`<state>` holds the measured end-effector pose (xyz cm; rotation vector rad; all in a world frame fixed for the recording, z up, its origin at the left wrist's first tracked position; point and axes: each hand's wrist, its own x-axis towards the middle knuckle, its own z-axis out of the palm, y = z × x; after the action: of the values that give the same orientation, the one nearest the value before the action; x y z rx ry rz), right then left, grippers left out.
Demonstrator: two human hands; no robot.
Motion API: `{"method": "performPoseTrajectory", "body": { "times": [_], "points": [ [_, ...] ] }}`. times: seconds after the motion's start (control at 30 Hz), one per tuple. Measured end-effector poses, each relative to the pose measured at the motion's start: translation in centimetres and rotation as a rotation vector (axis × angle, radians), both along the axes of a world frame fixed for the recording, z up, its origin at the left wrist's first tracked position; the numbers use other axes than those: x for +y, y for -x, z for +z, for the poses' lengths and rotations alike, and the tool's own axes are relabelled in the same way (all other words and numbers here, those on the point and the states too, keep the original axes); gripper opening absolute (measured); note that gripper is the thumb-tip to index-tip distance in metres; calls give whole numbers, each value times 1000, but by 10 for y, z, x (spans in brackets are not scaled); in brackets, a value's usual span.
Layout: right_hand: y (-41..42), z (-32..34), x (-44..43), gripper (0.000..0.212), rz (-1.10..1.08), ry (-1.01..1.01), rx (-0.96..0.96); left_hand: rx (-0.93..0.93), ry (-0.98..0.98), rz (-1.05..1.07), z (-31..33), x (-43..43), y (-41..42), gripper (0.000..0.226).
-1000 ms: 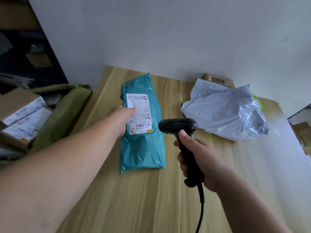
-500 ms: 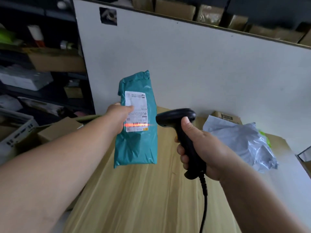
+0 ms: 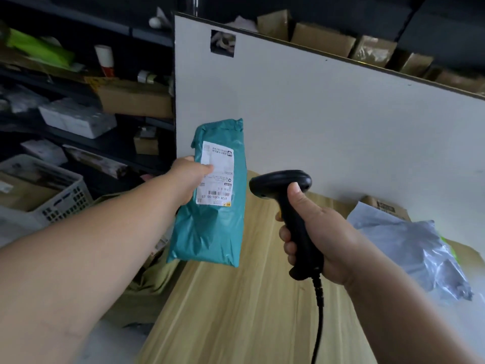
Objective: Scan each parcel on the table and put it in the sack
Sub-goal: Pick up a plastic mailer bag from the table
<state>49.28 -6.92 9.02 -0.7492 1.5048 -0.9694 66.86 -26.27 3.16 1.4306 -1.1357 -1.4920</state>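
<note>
My left hand (image 3: 187,177) grips a teal plastic parcel (image 3: 212,227) by its left edge and holds it upright in the air over the table's left edge, its white label (image 3: 216,177) facing me. To its right, my right hand (image 3: 319,237) grips the handle of a black barcode scanner (image 3: 286,195), whose head points at the label. A grey plastic parcel (image 3: 409,245) lies on the wooden table (image 3: 249,311) at the right. The olive green sack (image 3: 149,279) shows below the parcel, beside the table's left edge.
A white board (image 3: 328,122) stands behind the table. A brown box (image 3: 383,206) sits behind the grey parcel. Dark shelves with cartons fill the left, and a white slotted crate (image 3: 52,195) stands low at the left.
The teal parcel has been lifted off the table and now hangs further left. The scanner's red light that lay across the barcode half a second ago is gone.
</note>
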Motion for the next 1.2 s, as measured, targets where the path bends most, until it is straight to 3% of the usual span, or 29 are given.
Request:
{"method": "performPoseTrajectory", "body": {
  "times": [0.13,0.3,0.43,0.6,0.77,0.87,0.93,1.07,1.2],
  "points": [
    [-21,-8,-17,85,29,-25,-15,-229,100,7,4,-26,-51,13],
    [-42,-21,-39,85,44,-73,-31,-559,85,-5,-5,-59,-104,12],
    [-48,-33,-50,92,42,-123,-35,-560,-30,-74,-33,-74,-118,27],
    [-47,-44,-55,92,30,-170,-11,-563,-45,-114,-72,-69,-117,70],
    [-45,-45,-55,92,19,-181,13,-809,23,-280,-95,-59,-114,54],
    [-41,-45,-50,92,8,-171,24,-1112,117,-323,-90,-50,-110,73],
    [-36,-44,-41,91,-2,-161,27,-1211,250,-342,-85,-42,-100,80],
    [-11,-45,-15,74,-63,-156,42,-1204,533,-474,-75,-15,-57,84],
    [35,-45,20,72,-115,-145,70,-1133,652,-618,-62,25,7,83]
  ]
}}
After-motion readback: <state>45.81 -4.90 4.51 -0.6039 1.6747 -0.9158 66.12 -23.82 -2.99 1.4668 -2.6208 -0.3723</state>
